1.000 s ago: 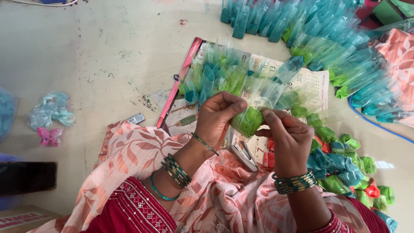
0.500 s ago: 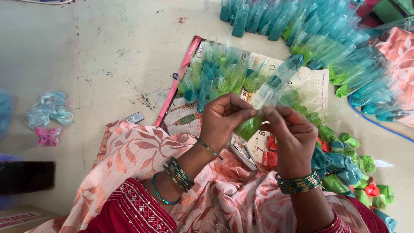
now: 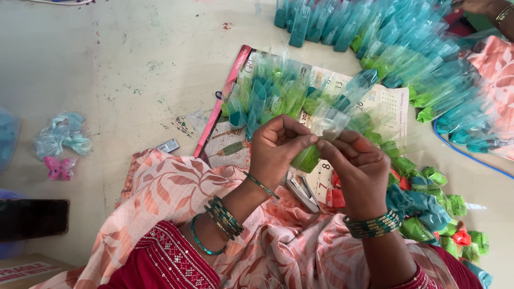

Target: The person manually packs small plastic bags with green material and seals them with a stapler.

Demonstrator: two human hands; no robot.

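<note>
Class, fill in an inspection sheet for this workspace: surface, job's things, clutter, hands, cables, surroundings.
Surface: pale scuffed floor, paint-flecked.
Job's things: small clear plastic packet of green powder; rows of filled blue and green packets; printed calendar sheet beneath them.
Clutter: silver stapler; pink butterfly hair clip; black phone; twisted green and blue wrappers.
Hands: left hand and right hand both pinch the packet's top.
Cables: blue cord.
Surroundings: another person's hand, top right.

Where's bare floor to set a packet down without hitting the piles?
Free: floor left of the calendar, above the butterfly clip and phone. Crowded: packet rows at top right, loose packets beside the right hand, stapler below the left hand.
</note>
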